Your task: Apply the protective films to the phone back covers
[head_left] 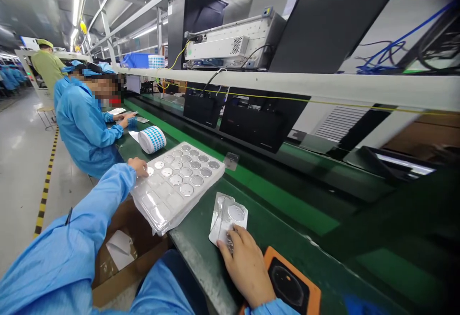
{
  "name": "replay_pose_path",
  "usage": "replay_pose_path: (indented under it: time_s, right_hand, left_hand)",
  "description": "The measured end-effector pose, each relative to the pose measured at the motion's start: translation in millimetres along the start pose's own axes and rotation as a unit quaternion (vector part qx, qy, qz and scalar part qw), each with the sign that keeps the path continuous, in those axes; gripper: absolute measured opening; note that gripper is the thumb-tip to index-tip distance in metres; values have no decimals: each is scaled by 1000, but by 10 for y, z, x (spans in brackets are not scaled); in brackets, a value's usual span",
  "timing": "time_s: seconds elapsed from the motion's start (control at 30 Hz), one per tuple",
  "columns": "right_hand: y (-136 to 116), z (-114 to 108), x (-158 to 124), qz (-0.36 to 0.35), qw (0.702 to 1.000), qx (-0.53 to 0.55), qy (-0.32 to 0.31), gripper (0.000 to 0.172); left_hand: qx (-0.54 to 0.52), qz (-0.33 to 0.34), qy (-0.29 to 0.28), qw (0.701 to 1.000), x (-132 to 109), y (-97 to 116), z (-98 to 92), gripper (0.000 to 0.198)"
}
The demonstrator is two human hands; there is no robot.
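Note:
A clear plastic tray (158, 207) lies at the bench's left edge, with round silver-white discs (186, 189) in many of its pockets. At its left side, my left hand (138, 166) has its fingers closed on one disc (150, 171). Nearer to me, small flat packs (217, 212) overlap, and a round silver disc (236, 212) shows in the top one. My right hand (247, 260) curls over the near end of these packs, gripping them between thumb and fingers. Its fingertips hide part of the top pack.
An orange-framed black device (293, 281) lies beside my right wrist. A roll of blue-dotted labels (152, 139) stands beyond the tray. Below the bench edge is an open cardboard box (118, 281). A co-worker in blue (86, 118) sits farther along. Monitors (262, 118) line the back.

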State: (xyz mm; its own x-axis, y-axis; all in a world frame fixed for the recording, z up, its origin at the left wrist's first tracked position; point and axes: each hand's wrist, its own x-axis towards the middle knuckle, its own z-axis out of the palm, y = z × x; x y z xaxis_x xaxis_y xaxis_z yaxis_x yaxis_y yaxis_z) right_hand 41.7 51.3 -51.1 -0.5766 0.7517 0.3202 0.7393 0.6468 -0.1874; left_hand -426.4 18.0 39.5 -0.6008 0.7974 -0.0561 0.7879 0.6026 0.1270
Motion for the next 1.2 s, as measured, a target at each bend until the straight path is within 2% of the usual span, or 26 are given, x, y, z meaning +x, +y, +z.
replay_pose_path:
  time_s: [0.23, 0.4, 0.53, 0.67, 0.77, 0.83, 0.93, 1.0, 1.03, 1.1, 1.2]
  right_hand:
    - [-38, -51, 12, 24, 999, 12, -28, 43]
    - [-51, -45, 14, 31, 999, 12, -33, 44]
    - [-39, -27, 5, 28, 999, 31, -12, 41]
    - [41, 1, 5, 14, 994, 96, 41, 36]
    - [51, -99, 42, 14, 990, 124, 72, 32]
    - [-32, -284, 81, 11, 985, 157, 77, 31]
    - [-266, -720, 126, -10, 971, 229, 64, 32]
    - [-397, -1034, 123, -33, 964, 258, 49, 37]
    - [-423, -1171, 103, -42, 963, 263, 40, 40]
    - [-367, -1364, 13, -50, 965, 254, 28, 44]
    - [-38, -1404, -244, -15, 977, 205, 51, 42]
  left_hand:
    - [15, -12, -13, 1000, 91, -87, 117, 49]
    - [0, -3, -3, 1000, 62, -16, 108, 50]
    - [-31, 13, -4, 999, -31, 80, -2, 42]
    - [-98, 45, 9, 994, -183, 131, -218, 29]
    - [-165, 89, 33, 982, -364, 235, -376, 22]
    - [-204, 128, 42, 970, -567, 430, -420, 24]
    - [-273, 231, 28, 933, -1060, 965, -368, 25]
    - [-370, 366, 12, 854, -1482, 1418, -280, 22]
    - [-397, 409, 1, 821, -1692, 1641, -230, 21]
    - [-432, 453, 6, 780, -2044, 2032, -117, 18]
    - [-465, 452, 61, 759, -2288, 2432, 144, 17]
